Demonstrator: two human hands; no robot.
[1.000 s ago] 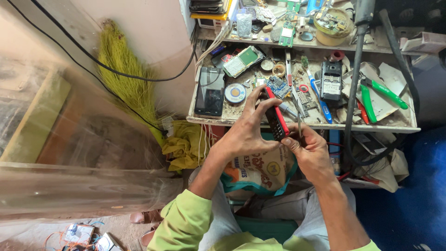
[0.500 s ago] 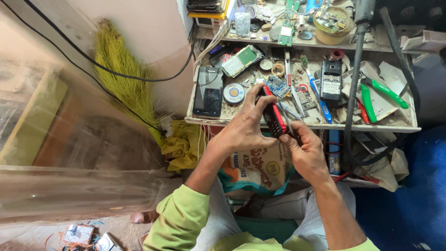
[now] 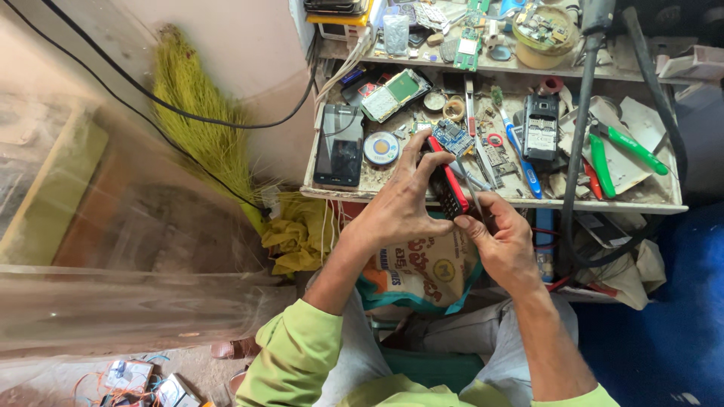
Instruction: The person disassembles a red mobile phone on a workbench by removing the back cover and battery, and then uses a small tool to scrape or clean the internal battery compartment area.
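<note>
You get soft, even daylight with faint shadows; the workbench is sharp, the plastic sheet at left is smeared and glary, and the edges bend outward.

Red-and-black phone, green-handled pliers

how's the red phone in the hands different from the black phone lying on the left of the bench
The red phone is narrow and edged in red; the black phone is wider and all dark. The red phone is held up, tilted, by the left hand, with the right hand at its lower end; the black phone lies flat and untouched on the workbench. The red phone's face is mostly hidden; the black phone shows one dark glossy screen. Both are handheld phones.
</note>
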